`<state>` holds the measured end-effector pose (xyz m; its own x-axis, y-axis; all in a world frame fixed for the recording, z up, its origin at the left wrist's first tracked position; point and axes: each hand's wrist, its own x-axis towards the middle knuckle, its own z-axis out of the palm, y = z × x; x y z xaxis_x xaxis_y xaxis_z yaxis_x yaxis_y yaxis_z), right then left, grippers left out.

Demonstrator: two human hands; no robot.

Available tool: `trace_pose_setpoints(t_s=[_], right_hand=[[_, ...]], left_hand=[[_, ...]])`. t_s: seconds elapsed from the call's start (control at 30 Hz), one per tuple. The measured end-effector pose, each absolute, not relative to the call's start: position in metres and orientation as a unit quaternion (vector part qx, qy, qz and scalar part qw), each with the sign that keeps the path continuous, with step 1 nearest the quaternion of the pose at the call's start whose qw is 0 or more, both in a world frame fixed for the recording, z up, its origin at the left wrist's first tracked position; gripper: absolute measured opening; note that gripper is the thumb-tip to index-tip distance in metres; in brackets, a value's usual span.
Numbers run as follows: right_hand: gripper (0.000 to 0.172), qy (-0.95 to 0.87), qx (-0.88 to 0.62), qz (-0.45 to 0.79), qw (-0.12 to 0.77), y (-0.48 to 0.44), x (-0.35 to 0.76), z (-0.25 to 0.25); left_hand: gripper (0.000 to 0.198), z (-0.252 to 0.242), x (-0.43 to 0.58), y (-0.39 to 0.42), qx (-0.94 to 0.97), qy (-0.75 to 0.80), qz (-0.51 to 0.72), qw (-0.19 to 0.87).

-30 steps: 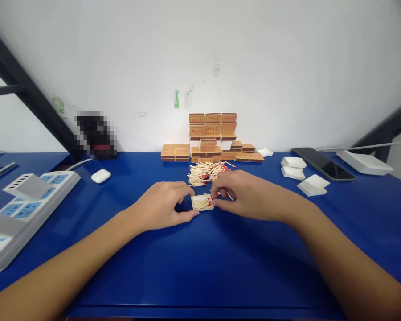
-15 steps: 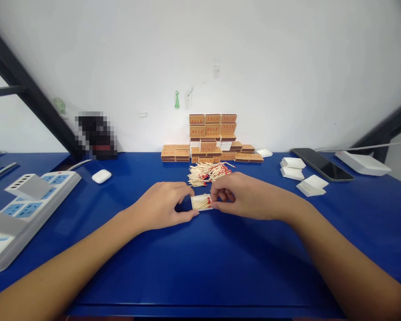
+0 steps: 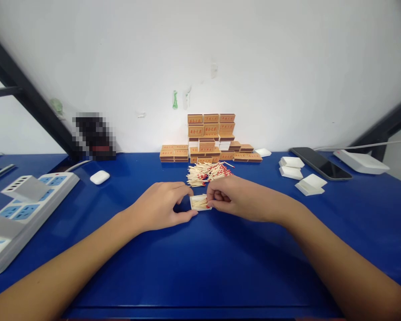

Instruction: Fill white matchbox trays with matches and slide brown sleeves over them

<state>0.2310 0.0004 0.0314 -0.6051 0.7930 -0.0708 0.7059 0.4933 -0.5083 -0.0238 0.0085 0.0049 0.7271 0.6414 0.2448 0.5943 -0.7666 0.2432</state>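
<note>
Tabletop of glossy blue, set against a scuffed white wall, with a dark frame bar slanting at left. A power strip and small white case lie left; nested white trays and a phone lie right. Stacked matchboxes stand by the wall, with a loose match pile before them. Nearer, at centre, a matchbox tray holds some matches. The left hand steadies its left end between parted thumb and fingers. The right hand covers its right end and part of the pile, fingertips close together; whether they pinch a match cannot be told.
</note>
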Motion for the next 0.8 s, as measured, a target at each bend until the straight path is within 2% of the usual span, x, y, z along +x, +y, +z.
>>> trace_pose_setpoints(t_s=[0.47,0.8], right_hand=[[0.013,-0.874,-0.409,0.225,0.132,0.001,0.222,0.026],[0.01,-0.889,-0.408,0.174,0.116,0.001,0.218,0.017]], left_hand=[[0.025,0.005,-0.023,0.008,0.928,0.329,0.158,0.069],[0.02,0.007,-0.023,0.006,0.927,0.33,0.158,0.077]])
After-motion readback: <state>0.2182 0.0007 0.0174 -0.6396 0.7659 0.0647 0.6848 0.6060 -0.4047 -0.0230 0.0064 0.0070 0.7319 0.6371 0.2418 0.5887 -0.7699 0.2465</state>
